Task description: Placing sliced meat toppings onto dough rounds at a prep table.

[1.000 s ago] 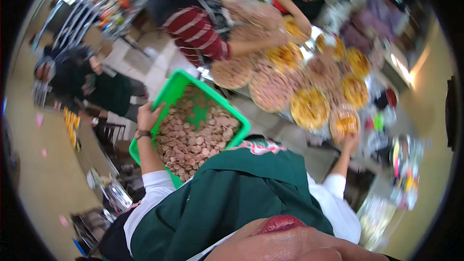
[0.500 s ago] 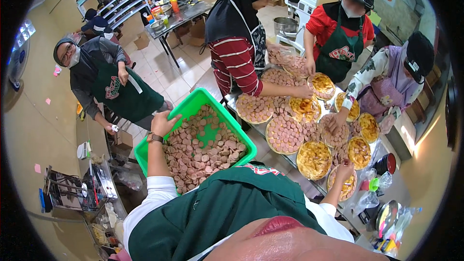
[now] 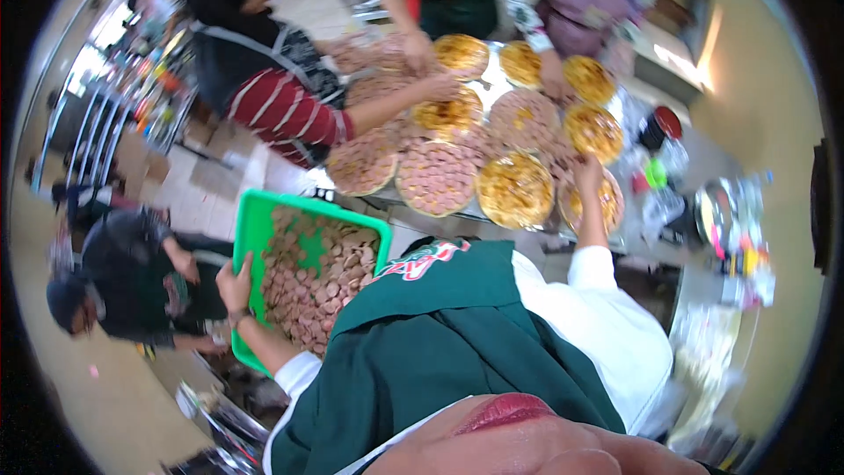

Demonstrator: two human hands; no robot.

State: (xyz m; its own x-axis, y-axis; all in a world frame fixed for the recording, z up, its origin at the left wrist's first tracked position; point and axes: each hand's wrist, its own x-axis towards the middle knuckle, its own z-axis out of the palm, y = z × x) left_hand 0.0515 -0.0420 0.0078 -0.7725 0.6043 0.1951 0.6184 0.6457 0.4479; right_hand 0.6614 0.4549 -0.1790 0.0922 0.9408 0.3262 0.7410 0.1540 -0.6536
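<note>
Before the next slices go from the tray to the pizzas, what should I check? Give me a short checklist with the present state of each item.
1. Left hand grips the edge of the green tray: ok.
2. Tray holds enough sausage slices: ok, nearly full.
3. Tray is level: cannot tell, the fisheye view bends it.
4. Right hand reaches the pizza at the table's near end: ok, it is over the rim.
5. Right hand holds a slice: cannot tell, the fingers are blurred.
6. Path is free of the co-workers' hands: ok, they work on farther pizzas.
</note>
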